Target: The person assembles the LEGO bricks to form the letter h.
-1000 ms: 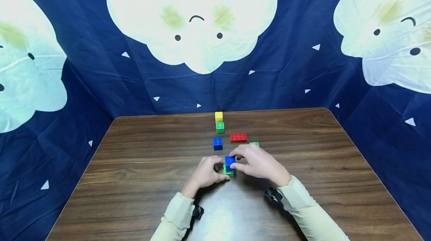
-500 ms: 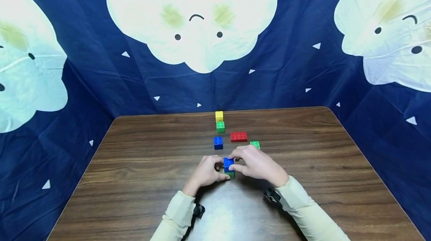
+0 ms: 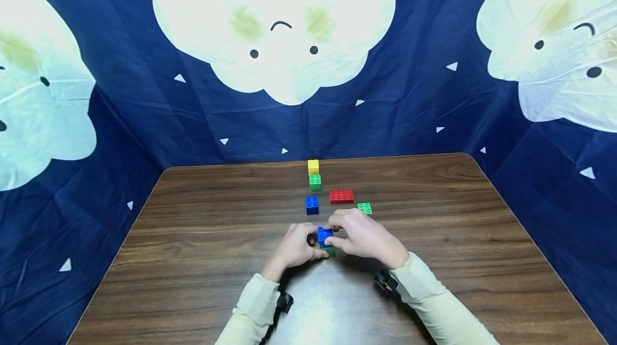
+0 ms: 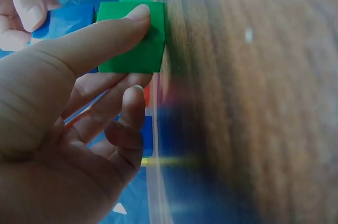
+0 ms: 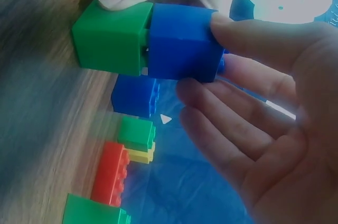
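My left hand (image 3: 295,246) pinches a green toy brick (image 4: 132,36) between thumb and fingers, low at the table. With the thumb and fingers of my right hand (image 3: 362,235) I hold a blue brick (image 5: 185,42) right over the green one. In the right wrist view a thin gap with green studs shows between the two bricks, and the blue one sits slightly offset. From the head view the blue brick covers most of the green one's top.
Just beyond my hands lie another blue brick (image 3: 311,205), a long red brick (image 3: 341,196) and a second green brick (image 3: 364,208). Farther back stand a green brick (image 3: 315,182) and a yellow brick (image 3: 313,167) on the wooden table (image 3: 207,216). A blue cloth (image 3: 270,125) hangs behind.
My right hand has brought the blue brick slightly left and nearer, over the green brick, and more of the rear-right green brick shows. The left hand stays in place.
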### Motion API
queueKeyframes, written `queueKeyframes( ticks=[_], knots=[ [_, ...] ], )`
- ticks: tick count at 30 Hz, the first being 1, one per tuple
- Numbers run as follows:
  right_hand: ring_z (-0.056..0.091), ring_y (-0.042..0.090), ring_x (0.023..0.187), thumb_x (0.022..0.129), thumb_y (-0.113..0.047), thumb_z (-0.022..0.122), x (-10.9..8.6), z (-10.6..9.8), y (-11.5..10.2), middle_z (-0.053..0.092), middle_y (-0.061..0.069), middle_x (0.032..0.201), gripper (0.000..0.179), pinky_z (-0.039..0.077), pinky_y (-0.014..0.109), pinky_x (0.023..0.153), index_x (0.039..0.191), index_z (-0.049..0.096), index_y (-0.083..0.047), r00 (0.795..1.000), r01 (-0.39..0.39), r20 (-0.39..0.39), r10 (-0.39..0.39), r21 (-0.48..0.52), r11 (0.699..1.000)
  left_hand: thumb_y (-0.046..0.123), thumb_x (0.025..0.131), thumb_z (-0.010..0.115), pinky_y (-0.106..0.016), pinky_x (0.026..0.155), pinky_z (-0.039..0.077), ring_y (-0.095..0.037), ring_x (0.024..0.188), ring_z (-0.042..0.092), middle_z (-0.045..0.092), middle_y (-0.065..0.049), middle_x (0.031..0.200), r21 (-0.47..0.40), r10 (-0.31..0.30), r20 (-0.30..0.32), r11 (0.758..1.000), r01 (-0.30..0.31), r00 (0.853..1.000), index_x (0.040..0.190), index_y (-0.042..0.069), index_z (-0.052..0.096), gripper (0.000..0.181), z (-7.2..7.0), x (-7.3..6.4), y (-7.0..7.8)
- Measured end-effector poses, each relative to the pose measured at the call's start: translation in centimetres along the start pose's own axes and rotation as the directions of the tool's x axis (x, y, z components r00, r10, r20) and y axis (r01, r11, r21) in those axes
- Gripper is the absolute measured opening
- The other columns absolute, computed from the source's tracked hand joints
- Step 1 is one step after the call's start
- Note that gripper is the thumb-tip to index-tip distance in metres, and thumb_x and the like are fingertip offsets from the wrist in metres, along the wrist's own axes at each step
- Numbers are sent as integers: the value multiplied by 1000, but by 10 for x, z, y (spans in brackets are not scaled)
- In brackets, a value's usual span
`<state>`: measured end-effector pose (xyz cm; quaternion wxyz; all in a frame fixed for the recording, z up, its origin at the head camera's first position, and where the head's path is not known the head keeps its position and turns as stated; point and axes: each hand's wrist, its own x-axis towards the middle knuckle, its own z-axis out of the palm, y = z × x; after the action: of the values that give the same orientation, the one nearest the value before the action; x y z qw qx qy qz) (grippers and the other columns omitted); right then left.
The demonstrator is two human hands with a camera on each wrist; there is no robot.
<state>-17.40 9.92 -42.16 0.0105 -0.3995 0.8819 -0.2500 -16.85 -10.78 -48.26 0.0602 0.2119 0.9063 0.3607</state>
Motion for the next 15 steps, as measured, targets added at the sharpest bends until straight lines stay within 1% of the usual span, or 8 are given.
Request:
queueKeyframes(
  ticks=[3, 6, 10, 13, 15],
  knots=[
    [61, 15, 73, 90, -22, 79, -1, 1, 0, 71, 3, 97, 17, 47, 19, 63, 102, 74, -11, 1000, 1, -1, -1, -16, 1000, 23, 79, 89, -21, 57, 39, -5, 62, 46, 59, 1, 75, 3, 4, 6, 1000, -4, 1000, 80, 18, 67, 22, 1, 0, -1],
    [61, 15, 72, 91, -22, 78, -2, 2, 0, 72, 3, 97, 17, 47, 19, 64, 102, 73, -10, 1000, 4, -4, -5, -25, 1000, 23, 78, 89, -22, 60, 39, -5, 64, 46, 59, 1, 75, 15, 9, 5, 1000, -9, 1000, 81, 17, 68, 21, 1, 0, -1],
    [57, 13, 68, 91, -21, 78, -4, 3, 1, 71, 2, 94, 15, 45, 18, 62, 99, 72, -11, 1000, 1, -14, -1, -27, 1000, 23, 78, 89, -22, 62, 38, -5, 64, 45, 59, 2, 75, 32, 23, 4, 999, -23, 1000, 81, 17, 68, 22, 2, 1, -2],
    [54, 12, 66, 90, -20, 79, -6, 4, 3, 71, 0, 91, 13, 43, 18, 60, 95, 70, -13, 1000, -14, -27, 13, -17, 1000, 21, 77, 90, -21, 60, 39, -4, 64, 46, 60, 1, 75, 41, 54, -3, 998, -54, 999, 79, 14, 66, 25, 2, 1, -3],
    [53, 11, 66, 90, -21, 79, -6, 5, 5, 71, -1, 91, 13, 43, 18, 59, 95, 69, -13, 999, -16, -33, 16, -10, 1000, 20, 76, 90, -21, 58, 40, -4, 63, 46, 60, 0, 74, 49, 64, -13, 997, -63, 998, 77, 13, 64, 27, 1, 0, -3]
  ],
)
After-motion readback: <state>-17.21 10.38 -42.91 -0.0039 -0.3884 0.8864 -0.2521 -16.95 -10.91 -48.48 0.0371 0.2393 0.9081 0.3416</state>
